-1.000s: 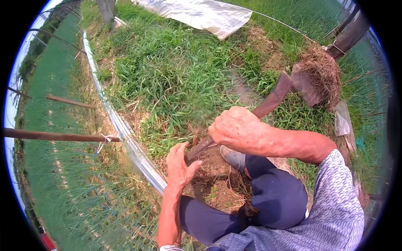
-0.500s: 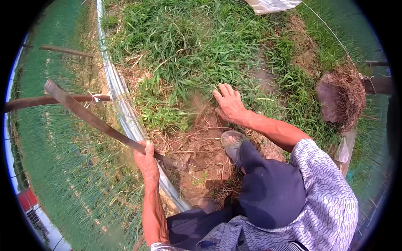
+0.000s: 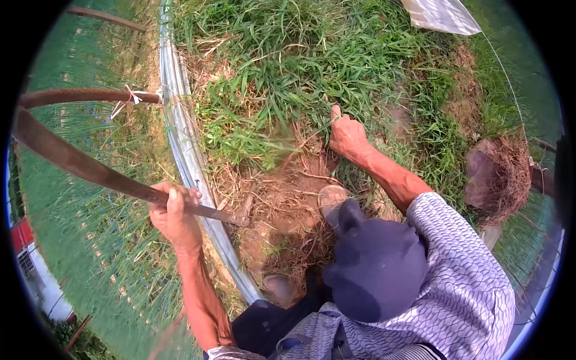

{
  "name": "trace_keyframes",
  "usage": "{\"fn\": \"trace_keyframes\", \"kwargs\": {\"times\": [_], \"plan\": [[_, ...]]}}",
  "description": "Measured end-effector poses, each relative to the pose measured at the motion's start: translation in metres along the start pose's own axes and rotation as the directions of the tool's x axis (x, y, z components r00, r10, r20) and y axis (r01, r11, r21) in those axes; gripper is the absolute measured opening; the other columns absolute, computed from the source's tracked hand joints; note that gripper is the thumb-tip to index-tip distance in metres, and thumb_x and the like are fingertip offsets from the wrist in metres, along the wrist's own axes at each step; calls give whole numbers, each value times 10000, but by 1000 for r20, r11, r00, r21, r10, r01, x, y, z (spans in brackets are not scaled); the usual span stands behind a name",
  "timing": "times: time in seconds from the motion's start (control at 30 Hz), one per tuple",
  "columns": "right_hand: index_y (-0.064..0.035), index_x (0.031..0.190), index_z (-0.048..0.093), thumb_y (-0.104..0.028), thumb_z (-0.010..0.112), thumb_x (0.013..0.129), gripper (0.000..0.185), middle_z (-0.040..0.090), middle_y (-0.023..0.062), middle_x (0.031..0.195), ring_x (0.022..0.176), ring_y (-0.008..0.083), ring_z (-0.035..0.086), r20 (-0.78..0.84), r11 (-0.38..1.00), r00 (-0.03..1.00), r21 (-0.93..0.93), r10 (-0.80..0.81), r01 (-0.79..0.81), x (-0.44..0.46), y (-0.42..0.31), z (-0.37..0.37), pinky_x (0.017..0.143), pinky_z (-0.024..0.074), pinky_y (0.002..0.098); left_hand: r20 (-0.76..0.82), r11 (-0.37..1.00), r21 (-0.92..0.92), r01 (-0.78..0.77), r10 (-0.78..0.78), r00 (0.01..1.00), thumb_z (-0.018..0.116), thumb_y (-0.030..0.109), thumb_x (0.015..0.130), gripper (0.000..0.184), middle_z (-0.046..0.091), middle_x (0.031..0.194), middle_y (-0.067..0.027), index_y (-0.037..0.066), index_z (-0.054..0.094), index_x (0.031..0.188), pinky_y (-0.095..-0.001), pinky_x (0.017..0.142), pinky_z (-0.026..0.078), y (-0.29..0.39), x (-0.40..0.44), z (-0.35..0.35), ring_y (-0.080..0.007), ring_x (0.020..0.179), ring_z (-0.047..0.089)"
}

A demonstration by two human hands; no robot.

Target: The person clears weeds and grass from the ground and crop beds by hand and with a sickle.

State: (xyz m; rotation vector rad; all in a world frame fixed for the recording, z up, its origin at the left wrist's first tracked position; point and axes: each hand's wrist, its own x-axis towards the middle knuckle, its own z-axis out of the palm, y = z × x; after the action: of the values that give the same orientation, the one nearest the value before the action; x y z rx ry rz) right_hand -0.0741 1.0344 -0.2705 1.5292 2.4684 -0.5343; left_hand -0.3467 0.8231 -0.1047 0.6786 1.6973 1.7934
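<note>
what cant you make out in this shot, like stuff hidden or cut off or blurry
Head view: whether the right hand grips anything; its own back hides the palm.
Head view: the far tip of the curved tool in the left hand; the dark lens rim seems to cut it off.
Head view: the rest of the pale sheet; the top edge crops it.

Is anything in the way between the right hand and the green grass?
Nothing visible is. The right hand is right at the green grass. The left hand holds the long curved tool off to the left.
</note>
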Motion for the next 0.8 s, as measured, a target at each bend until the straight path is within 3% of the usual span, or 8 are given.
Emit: {"fn": "trace_keyframes", "kwargs": {"times": [0.07, 0.17, 0.23, 0.33, 0.37, 0.4, 0.47, 0.8], "plan": [[7, 1154, 465, -78, 606, 708, 475, 631, 231, 773, 754, 400, 663, -28, 997, 999, -63, -34, 32, 9, 5, 3, 617, 531, 474, -84, 996, 79, 46, -39, 996, 575, 163, 933, 131, 426, 662, 7, 77, 491, 882, -298, 617, 457, -6, -5, 12, -104, 592, 450], [7, 791, 576, -123, 578, 723, 147, 632, 190, 710, 704, 316, 658, 14, 892, 991, 437, -134, 115, 22, 26, -4, 632, 509, 445, -116, 999, 42, -26, 30, 993, 634, 218, 899, 203, 493, 693, -10, 63, 503, 899, -260, 544, 450, -21, -15, 4, -96, 562, 483], [9, 780, 601, -188, 588, 730, 204, 595, 191, 655, 675, 321, 616, 53, 854, 962, 474, -269, 213, 35, 32, -13, 625, 489, 415, -193, 991, 97, -92, 110, 975, 649, 235, 891, 237, 473, 679, 3, 62, 487, 892, -243, 489, 401, -25, -21, 6, -84, 530, 455], [8, 746, 633, -274, 586, 762, 286, 527, 191, 603, 650, 315, 574, 214, 840, 971, 541, -106, -28, 34, 27, -4, 620, 468, 395, -275, 990, 114, -78, 107, 955, 665, 254, 882, 272, 458, 647, 12, 59, 475, 888, -240, 475, 369, -28, -23, 9, -75, 527, 437], [-10, 697, 637, -227, 545, 800, 258, 540, 208, 631, 709, 338, 612, 92, 829, 978, 549, -189, 108, 32, 32, 13, 630, 477, 425, -278, 990, 112, -85, 114, 954, 665, 254, 882, 272, 458, 647, 12, 59, 475, 888, -240, 475, 369, -27, -24, 10, -75, 527, 437], [-6, 694, 622, -166, 503, 822, 237, 583, 232, 737, 780, 352, 626, -257, 733, 713, 22, -653, 679, 41, 45, 39, 651, 481, 443, -280, 989, 123, -86, 118, 953, 667, 258, 882, 277, 452, 634, 14, 60, 474, 880, -234, 474, 364, -25, -23, 12, -72, 527, 434], [9, 765, 612, -162, 468, 844, 237, 591, 248, 797, 804, 366, 615, 35, 824, 823, 13, -567, 567, 45, 50, 53, 679, 486, 447, -278, 986, 152, -74, 114, 954, 671, 266, 882, 287, 441, 606, 19, 61, 471, 863, -221, 472, 352, -23, -24, 14, -66, 527, 428], [36, 923, 593, -204, 488, 870, 268, 594, 311, 796, 749, 445, 597, -23, 872, 985, 462, -171, 162, -21, -6, -25, 657, 481, 487, -315, 973, 204, -107, 168, 934, 594, 222, 929, 268, 351, 547, 32, 94, 408, 785, -223, 433, 345, -32, -13, 6, -54, 461, 357]]}}
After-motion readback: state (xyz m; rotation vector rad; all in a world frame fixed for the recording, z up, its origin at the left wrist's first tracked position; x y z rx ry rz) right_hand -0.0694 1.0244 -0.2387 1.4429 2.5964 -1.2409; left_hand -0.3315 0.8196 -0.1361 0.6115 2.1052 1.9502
